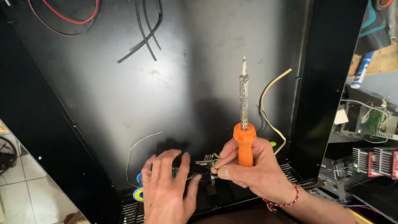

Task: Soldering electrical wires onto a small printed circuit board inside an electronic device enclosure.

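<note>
My right hand (253,168) grips the orange handle of a soldering iron (244,124), whose long metal shaft points straight up over a black metal panel (166,83). Its thumb and fingertips also pinch a small part at the end of a bundle of thin coloured wires (207,159). My left hand (168,188) lies flat, fingers spread, pressing on a small green circuit board (175,171) that is mostly hidden beneath it. A red woven band circles my right wrist.
A blue and yellow solder spool (138,191) sits left of my left hand, with a thin silver wire (141,143) curling up from it. Black and red cables (141,29) lie at the top. A yellow strip (271,103) curves at right. Electronics with heat sinks (373,159) stand far right.
</note>
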